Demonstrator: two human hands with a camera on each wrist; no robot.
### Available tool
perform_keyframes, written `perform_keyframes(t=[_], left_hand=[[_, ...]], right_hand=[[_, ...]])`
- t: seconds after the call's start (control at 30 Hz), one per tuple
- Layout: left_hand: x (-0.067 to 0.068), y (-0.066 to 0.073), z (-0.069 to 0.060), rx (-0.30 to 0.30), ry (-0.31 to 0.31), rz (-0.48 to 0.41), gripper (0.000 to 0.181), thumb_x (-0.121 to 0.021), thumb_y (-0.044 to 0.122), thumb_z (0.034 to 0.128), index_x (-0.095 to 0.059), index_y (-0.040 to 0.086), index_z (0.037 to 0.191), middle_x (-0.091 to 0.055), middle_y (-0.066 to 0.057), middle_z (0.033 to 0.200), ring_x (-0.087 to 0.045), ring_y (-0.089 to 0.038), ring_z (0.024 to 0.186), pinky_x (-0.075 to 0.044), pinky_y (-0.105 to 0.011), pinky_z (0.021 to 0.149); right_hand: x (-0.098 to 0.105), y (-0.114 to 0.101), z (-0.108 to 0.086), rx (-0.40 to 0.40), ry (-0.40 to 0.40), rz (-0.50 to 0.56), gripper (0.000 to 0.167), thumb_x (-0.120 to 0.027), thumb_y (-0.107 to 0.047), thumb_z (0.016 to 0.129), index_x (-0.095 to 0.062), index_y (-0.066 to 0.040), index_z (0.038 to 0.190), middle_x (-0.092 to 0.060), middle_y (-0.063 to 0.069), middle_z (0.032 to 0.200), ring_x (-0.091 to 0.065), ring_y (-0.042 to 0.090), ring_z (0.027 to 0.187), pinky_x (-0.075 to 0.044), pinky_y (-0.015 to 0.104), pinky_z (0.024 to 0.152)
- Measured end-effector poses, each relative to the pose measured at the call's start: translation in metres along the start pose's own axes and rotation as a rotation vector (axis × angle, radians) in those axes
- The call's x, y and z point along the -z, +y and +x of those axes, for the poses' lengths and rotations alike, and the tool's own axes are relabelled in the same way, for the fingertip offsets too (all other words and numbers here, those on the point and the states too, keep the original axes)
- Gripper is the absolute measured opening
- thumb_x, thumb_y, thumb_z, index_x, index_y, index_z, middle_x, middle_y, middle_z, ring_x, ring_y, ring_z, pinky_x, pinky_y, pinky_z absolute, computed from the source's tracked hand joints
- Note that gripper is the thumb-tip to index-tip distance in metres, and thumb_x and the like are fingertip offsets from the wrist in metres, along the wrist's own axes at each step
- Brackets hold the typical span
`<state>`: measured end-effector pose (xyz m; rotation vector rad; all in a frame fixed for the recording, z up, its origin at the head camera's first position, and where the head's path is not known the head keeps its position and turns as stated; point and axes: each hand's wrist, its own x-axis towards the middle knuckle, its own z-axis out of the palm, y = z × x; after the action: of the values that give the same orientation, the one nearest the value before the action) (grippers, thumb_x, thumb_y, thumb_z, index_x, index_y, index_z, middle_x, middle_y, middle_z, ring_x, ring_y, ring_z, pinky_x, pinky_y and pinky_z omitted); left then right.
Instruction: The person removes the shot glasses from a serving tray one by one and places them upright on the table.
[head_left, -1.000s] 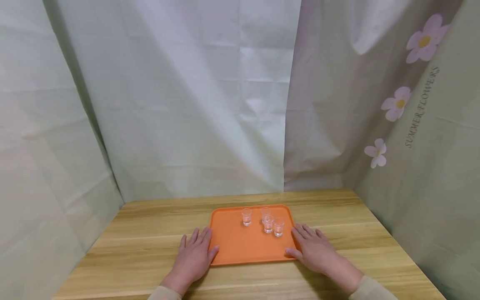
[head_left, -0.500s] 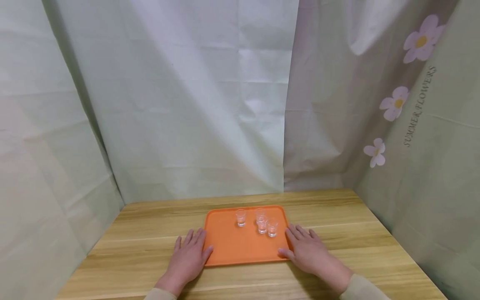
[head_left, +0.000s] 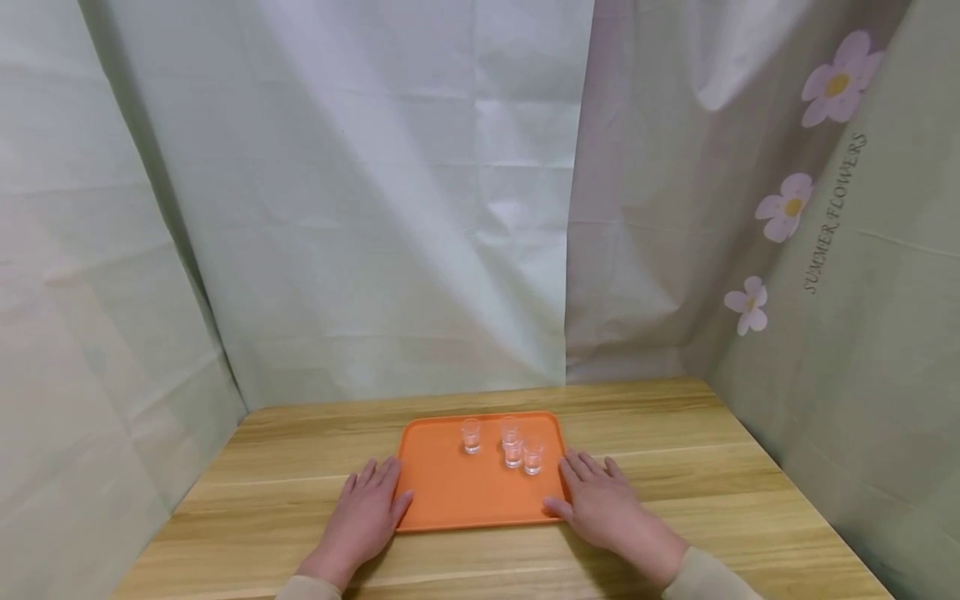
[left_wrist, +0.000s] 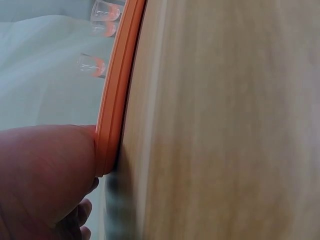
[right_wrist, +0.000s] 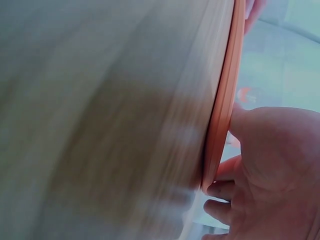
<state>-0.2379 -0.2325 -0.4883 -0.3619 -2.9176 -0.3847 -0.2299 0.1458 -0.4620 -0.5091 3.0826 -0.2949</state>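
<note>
An orange tray (head_left: 480, 492) lies on the wooden table between the two hands. Several small clear shot glasses (head_left: 513, 454) stand upright on its back half, most of them grouped to the right and one shot glass (head_left: 471, 437) apart. At the tray's left side, the left hand (head_left: 363, 512) rests with straight fingers, its thumb over the rim. The right hand (head_left: 600, 504) touches the opposite side the same way, fingers extended and thumb on the edge. In the left wrist view, the tray's rim (left_wrist: 117, 95) meets the thumb base; the right wrist view shows fingers against the rim (right_wrist: 222, 110).
The wooden table (head_left: 240, 492) extends on both sides of the tray and in front of it. Pale hanging cloth (head_left: 405, 208) encloses the back and left. On the right, cloth (head_left: 847, 375) printed with flowers and lettering borders the table.
The tray has slid left across the table with the shot glasses on it. Both hands have moved left along with it, keeping contact at its sides.
</note>
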Motion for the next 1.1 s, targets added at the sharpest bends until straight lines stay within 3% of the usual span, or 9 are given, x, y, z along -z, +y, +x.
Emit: perform_keyframes(t=[0.4,0.63,0.87,1.1], left_hand=[[0.002,-0.007,0.002,0.020,-0.009,0.000,0.061,-0.062,0.033,0.1139,-0.052,-0.008,0.158,-0.052,-0.028,0.163,-0.039,-0.055,0.155,-0.028,-0.077,0.124],[0.001,-0.002,0.002,0.036,0.003,-0.017,0.064,-0.062,0.034,0.1140,-0.050,-0.011,0.158,-0.050,-0.032,0.163,-0.039,-0.057,0.154,-0.028,-0.078,0.124],[-0.005,0.005,0.005,0.044,0.060,-0.081,0.061,-0.065,0.026,0.1122,-0.051,-0.014,0.155,-0.049,-0.036,0.161,-0.040,-0.059,0.153,-0.029,-0.077,0.123],[-0.014,-0.002,0.008,0.070,0.131,-0.177,0.056,-0.064,0.014,0.1090,-0.051,-0.016,0.153,-0.050,-0.038,0.159,-0.042,-0.061,0.149,-0.030,-0.080,0.121]], right_hand=[[-0.004,-0.007,0.008,0.009,0.008,-0.027,0.078,-0.059,-0.056,0.111,-0.052,0.003,0.161,-0.046,0.020,0.170,-0.041,0.040,0.159,-0.026,0.067,0.130],[-0.007,-0.009,0.009,0.019,0.016,-0.045,0.078,-0.058,-0.055,0.111,-0.052,0.004,0.161,-0.045,0.021,0.170,-0.041,0.039,0.159,-0.027,0.068,0.129],[-0.008,-0.009,0.010,0.013,0.017,-0.060,0.077,-0.058,-0.055,0.111,-0.052,0.004,0.161,-0.046,0.021,0.170,-0.041,0.039,0.159,-0.027,0.067,0.130],[-0.008,-0.010,0.009,0.020,0.019,-0.055,0.076,-0.057,-0.055,0.112,-0.053,0.004,0.160,-0.046,0.021,0.169,-0.043,0.040,0.158,-0.029,0.067,0.129]])
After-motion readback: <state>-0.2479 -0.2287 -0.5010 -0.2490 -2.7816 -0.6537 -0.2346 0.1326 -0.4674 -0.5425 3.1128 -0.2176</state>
